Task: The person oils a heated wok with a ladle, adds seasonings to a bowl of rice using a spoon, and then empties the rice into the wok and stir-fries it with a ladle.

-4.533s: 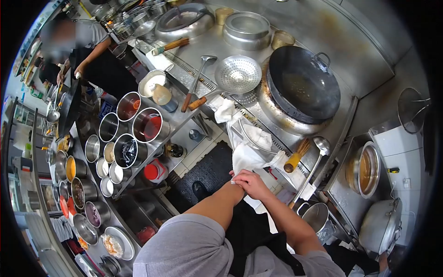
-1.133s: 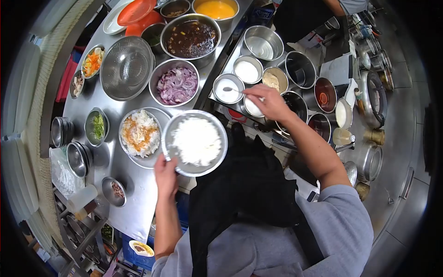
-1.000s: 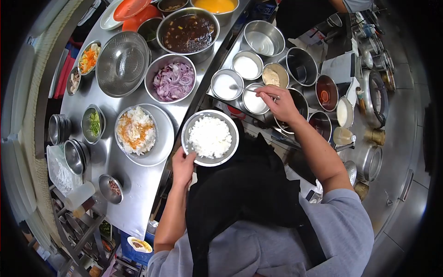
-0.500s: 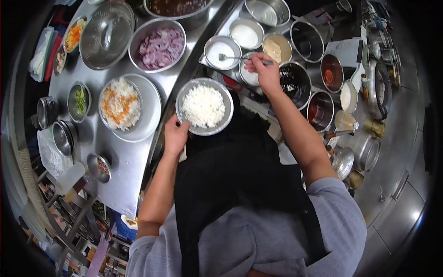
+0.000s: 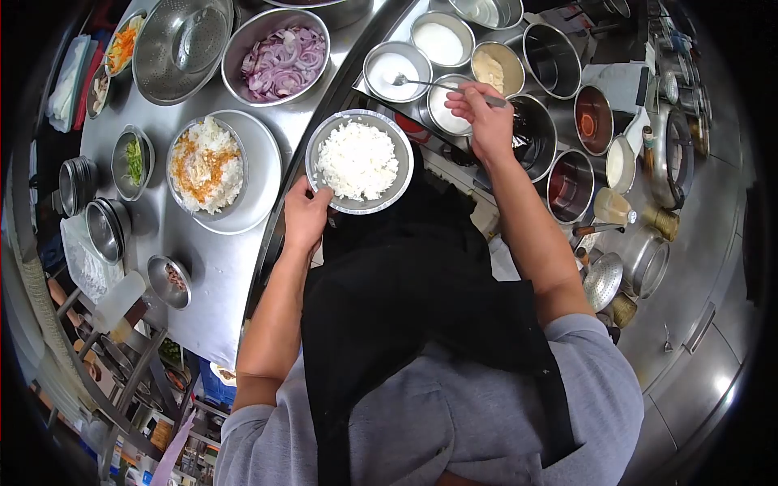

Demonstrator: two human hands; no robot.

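My left hand (image 5: 306,215) grips the lower left rim of a metal bowl of white rice (image 5: 357,160), its thumb over the edge. In my right hand (image 5: 486,121) is a metal spoon (image 5: 438,86), held by its handle. The spoon's head lies over a round container of white powder (image 5: 391,74). Another container of white contents (image 5: 447,105) sits beneath the handle, and one with a beige paste (image 5: 490,69) stands just beyond my right hand. Left of the rice bowl, a bowl of rice with orange seasoning (image 5: 207,166) rests in a wide metal dish (image 5: 266,166).
A bowl of sliced purple onion (image 5: 275,61) and a perforated metal bowl (image 5: 180,49) stand on the steel table (image 5: 215,275). Small bowls line its left side. Pots of dark and red sauces (image 5: 570,186) are right of my right hand. A perforated ladle (image 5: 603,282) lies farther right.
Since about a second ago, the rice bowl and my left hand have shifted up in the view. My right hand still holds the spoon, whose head is now over the leftmost white container.
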